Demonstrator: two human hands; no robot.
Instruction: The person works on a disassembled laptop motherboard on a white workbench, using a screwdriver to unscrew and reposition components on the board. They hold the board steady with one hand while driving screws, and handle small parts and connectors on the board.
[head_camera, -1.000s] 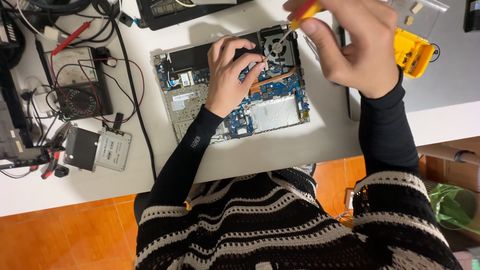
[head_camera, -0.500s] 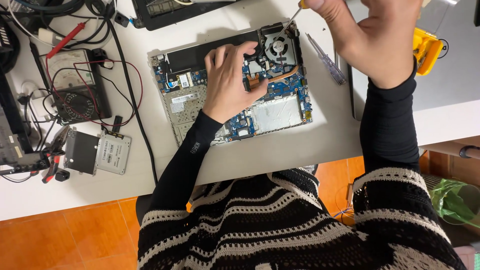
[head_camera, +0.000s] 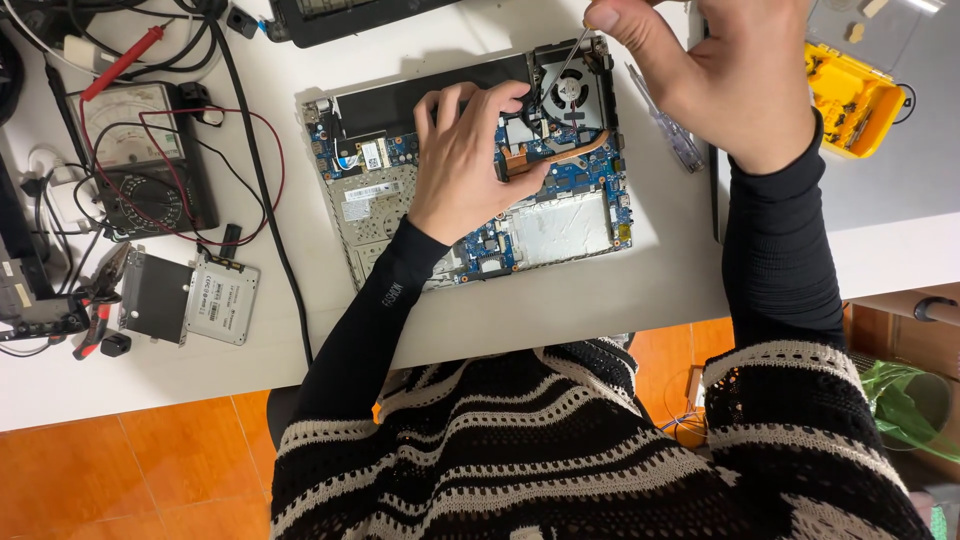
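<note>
Pressing left hand (head_camera: 462, 160) flat on laptop board (head_camera: 560, 215) | right grip (head_camera: 720, 75) clamped on screwdriver (head_camera: 567, 62) | meter (head_camera: 135, 160), drive (head_camera: 222, 305) left

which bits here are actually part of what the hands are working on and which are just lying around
In use:
- opened laptop, circuit board exposed
- cooling fan
- screwdriver, tip at the fan
- left hand, pressing on the board
- right hand, gripping the screwdriver

Lying about:
- analogue multimeter
- drive beside its bracket
- yellow parts box
- clear-handled tool
- pliers
</note>
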